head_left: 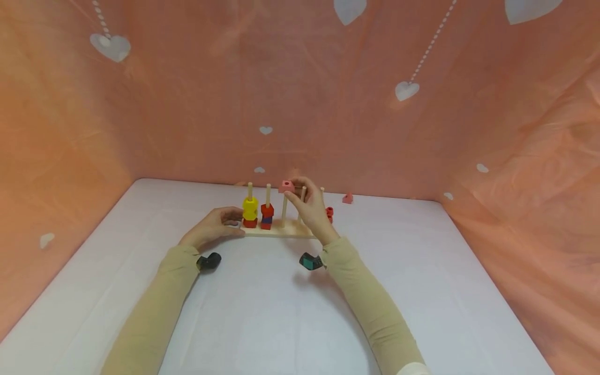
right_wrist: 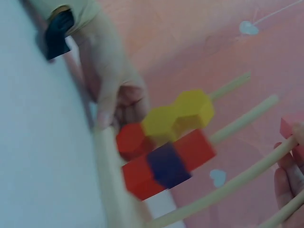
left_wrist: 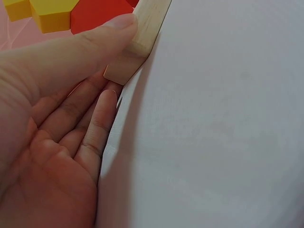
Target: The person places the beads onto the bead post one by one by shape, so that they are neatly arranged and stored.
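My left hand (head_left: 212, 227) holds the left end of a wooden peg stand (head_left: 276, 233). In the left wrist view its thumb lies on the base's edge, with the other fingers behind the end. My right hand (head_left: 311, 208) pinches a pink block (head_left: 286, 186) with a hole, at the top of the third peg (head_left: 284, 212). Whether the peg has entered the hole cannot be made out. Two yellow blocks (right_wrist: 192, 109) sit over a red one (right_wrist: 133, 141) on the first peg. The second peg carries a blue block (right_wrist: 167, 165) between two red ones.
Red blocks (head_left: 330, 214) lie beyond the stand's right end, partly behind my right hand. Another pink block (head_left: 347, 198) is farther right, near the back edge of the white table (head_left: 253, 312). A pink curtain (head_left: 300, 104) with hearts encloses the back and sides.
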A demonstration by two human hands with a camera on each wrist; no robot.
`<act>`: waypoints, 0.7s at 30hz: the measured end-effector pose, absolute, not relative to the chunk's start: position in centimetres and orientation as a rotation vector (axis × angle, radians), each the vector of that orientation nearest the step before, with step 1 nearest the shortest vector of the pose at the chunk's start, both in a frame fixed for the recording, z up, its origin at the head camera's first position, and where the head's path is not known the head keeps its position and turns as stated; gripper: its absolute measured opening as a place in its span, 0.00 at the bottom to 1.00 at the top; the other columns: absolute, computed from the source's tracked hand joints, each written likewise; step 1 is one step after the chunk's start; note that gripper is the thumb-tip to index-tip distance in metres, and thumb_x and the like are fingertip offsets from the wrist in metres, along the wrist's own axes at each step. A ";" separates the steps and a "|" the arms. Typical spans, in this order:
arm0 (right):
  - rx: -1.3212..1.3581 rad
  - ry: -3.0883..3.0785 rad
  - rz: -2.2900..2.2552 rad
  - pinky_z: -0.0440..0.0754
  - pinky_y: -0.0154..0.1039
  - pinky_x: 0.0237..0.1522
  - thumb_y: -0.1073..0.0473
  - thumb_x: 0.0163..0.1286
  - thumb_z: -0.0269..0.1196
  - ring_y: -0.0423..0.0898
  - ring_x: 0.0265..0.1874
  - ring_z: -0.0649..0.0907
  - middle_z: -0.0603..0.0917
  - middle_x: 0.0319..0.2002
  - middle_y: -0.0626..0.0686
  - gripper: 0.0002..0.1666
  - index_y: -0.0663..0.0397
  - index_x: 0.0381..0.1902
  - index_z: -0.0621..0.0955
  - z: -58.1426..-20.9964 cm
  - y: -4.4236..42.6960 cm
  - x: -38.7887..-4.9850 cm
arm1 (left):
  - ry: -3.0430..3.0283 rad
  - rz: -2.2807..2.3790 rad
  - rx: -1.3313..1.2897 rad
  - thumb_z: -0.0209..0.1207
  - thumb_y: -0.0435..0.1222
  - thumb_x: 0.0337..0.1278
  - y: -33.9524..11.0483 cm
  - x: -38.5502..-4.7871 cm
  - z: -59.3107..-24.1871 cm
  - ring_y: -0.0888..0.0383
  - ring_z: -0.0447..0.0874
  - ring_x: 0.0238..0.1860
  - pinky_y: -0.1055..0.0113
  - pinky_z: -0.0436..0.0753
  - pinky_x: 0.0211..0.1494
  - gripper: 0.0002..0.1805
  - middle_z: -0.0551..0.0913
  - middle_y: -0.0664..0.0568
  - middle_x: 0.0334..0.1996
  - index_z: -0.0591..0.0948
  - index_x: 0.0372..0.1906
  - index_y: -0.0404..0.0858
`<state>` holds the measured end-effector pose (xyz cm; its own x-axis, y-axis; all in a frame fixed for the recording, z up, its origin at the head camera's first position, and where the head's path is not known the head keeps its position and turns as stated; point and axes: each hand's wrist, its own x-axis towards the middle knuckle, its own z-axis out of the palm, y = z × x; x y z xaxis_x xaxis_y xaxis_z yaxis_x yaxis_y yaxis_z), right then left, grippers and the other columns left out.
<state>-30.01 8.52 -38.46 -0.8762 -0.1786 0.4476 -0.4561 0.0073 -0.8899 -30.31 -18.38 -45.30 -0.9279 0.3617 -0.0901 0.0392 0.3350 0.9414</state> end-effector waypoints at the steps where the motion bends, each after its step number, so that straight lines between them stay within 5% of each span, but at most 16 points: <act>1: 0.651 -2.087 1.980 0.79 0.38 0.51 0.66 0.66 0.62 0.50 0.45 0.80 0.77 0.49 0.60 0.20 0.67 0.54 0.74 -38.7 8.5 -30.0 | 2.324 1.621 0.363 0.71 0.38 0.47 -18.4 -30.3 -45.3 0.46 0.70 0.59 0.54 0.69 0.65 0.38 0.72 0.43 0.61 0.69 0.65 0.37; 7: 0.491 -2.269 1.954 0.79 0.40 0.51 0.66 0.64 0.65 0.52 0.48 0.81 0.80 0.48 0.59 0.20 0.64 0.52 0.75 -40.5 8.7 -29.9 | 2.326 1.615 0.366 0.72 0.39 0.47 -18.3 -30.2 -45.2 0.45 0.70 0.60 0.53 0.69 0.65 0.39 0.72 0.43 0.62 0.69 0.65 0.37; 21: 0.304 -2.539 1.799 0.80 0.37 0.44 0.68 0.56 0.70 0.47 0.38 0.79 0.81 0.37 0.55 0.17 0.63 0.44 0.80 -43.8 8.6 -29.3 | 2.314 1.606 0.342 0.71 0.36 0.49 -18.2 -30.0 -44.7 0.45 0.70 0.59 0.53 0.68 0.65 0.37 0.71 0.42 0.62 0.68 0.65 0.36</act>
